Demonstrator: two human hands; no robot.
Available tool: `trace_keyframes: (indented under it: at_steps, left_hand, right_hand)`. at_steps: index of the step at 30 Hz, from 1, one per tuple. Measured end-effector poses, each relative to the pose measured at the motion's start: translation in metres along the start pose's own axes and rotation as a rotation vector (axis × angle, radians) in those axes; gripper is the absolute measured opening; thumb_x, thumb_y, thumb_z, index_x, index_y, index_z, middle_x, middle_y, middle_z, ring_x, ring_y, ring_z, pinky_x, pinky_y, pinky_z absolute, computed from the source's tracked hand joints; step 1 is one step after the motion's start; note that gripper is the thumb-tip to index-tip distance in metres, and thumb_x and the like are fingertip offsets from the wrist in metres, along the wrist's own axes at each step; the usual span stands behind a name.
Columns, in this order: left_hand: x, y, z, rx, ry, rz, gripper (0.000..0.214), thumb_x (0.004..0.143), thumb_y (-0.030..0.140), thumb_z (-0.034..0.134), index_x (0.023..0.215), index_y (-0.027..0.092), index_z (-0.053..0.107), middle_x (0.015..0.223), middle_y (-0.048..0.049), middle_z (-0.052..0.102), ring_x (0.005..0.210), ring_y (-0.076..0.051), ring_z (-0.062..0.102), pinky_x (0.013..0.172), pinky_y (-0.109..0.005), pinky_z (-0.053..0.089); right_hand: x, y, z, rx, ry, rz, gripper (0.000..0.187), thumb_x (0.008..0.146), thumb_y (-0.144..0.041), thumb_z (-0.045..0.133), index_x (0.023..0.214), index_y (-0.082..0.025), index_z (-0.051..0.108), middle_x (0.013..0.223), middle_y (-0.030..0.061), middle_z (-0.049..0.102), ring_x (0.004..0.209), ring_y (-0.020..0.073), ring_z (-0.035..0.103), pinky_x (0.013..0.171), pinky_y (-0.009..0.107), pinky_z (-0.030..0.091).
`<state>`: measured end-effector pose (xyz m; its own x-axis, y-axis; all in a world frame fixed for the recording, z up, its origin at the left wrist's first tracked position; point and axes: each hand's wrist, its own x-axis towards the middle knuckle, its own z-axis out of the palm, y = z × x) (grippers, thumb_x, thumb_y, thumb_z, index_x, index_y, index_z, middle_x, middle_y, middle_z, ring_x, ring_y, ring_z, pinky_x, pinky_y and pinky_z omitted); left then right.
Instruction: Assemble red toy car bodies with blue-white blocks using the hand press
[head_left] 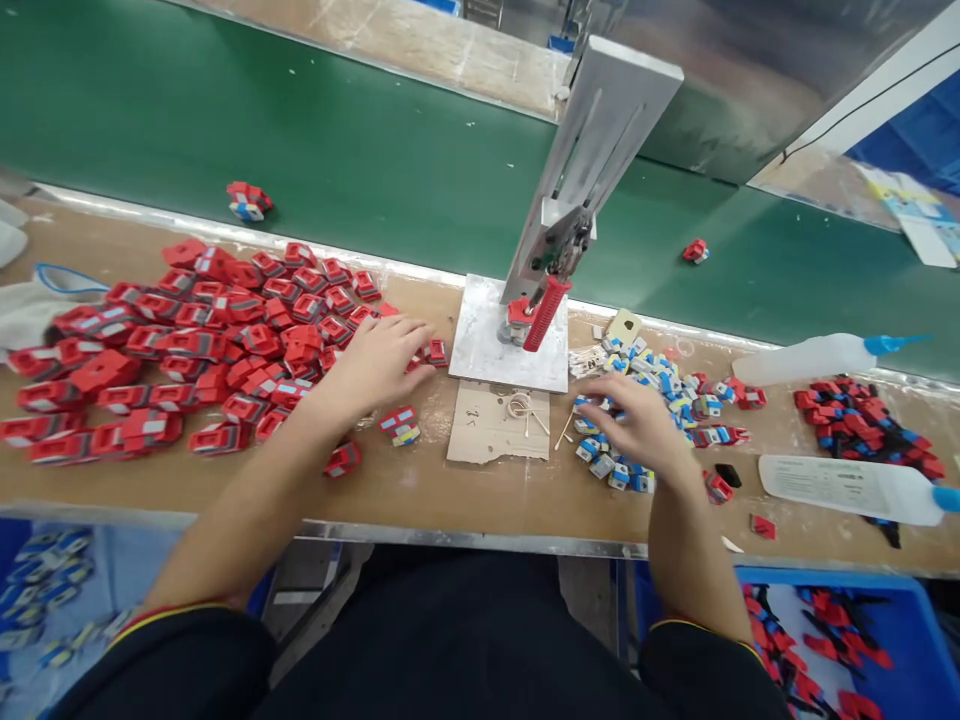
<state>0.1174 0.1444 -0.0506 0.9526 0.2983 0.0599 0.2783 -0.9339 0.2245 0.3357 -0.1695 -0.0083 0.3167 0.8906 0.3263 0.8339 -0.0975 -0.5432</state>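
Observation:
My left hand (386, 355) hovers at the right edge of a heap of red toy-like plastic parts (202, 340), fingers stretched out and thumb apart. Just beyond its fingertips lies one red part (436, 352). My right hand (634, 415) reaches over a pile of small white-and-blue plastic parts (607, 465), its fingers bent but apart from the thumb; nothing shows clearly between them. Between the hands stands a metal press (585, 150) with a red handle (547, 312). A red piece (517, 312) sits under its clamp, above the metal base plate (480, 340).
Cardboard (480, 425) with a rubber band and cotton swabs lies before the press. A red-and-blue part (401, 425) rests nearby. Bottles (810, 357) and red-black parts (862, 425) are at right. Behind runs a green conveyor belt (390, 150). Blue bins (900, 620) stand below.

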Motion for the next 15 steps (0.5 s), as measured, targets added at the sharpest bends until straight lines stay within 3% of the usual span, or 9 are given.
trace_keyframes:
  at_steps: [4,7,11,15]
  left_hand:
    - [0.029,-0.003,0.013,0.057,-0.153,0.033,0.026,0.088,0.02,0.069,0.114,0.019,0.074,0.122,-0.0144,0.08,0.13,-0.036,0.068,0.112,-0.052,0.046]
    - [0.035,-0.003,0.015,0.065,-0.139,0.024,0.024,0.085,0.016,0.067,0.107,0.019,0.076,0.112,-0.014,0.08,0.118,-0.036,0.073,0.113,-0.055,0.046]
    - [0.014,0.001,-0.001,-0.163,0.072,-0.028,0.036,0.085,0.02,0.064,0.119,0.019,0.077,0.119,-0.0123,0.076,0.112,-0.032,0.073,0.11,-0.052,0.053]
    - [-0.013,0.023,-0.004,-0.801,0.324,-0.063,0.04,0.083,0.032,0.074,0.122,0.021,0.076,0.121,-0.0096,0.073,0.101,-0.024,0.074,0.09,-0.039,0.064]
  right_hand:
    - [-0.009,0.012,0.042,-0.009,-0.174,0.046,0.018,0.097,-0.035,0.074,0.114,-0.028,0.074,0.102,0.009,0.079,0.089,0.0279,0.076,0.078,0.043,0.065]
    - [0.0,0.014,0.057,-0.017,-0.205,0.009,0.01,0.102,-0.028,0.067,0.107,-0.027,0.076,0.097,0.0081,0.079,0.089,0.0265,0.075,0.08,0.041,0.064]
    - [0.012,0.011,0.067,-0.003,-0.219,-0.033,0.02,0.105,-0.023,0.06,0.1,-0.028,0.079,0.096,0.0079,0.079,0.091,0.0256,0.075,0.081,0.04,0.064]
    - [0.013,0.013,0.074,0.05,-0.194,-0.032,0.02,0.105,-0.028,0.062,0.101,-0.029,0.081,0.096,0.0082,0.078,0.094,0.0269,0.075,0.083,0.042,0.064]
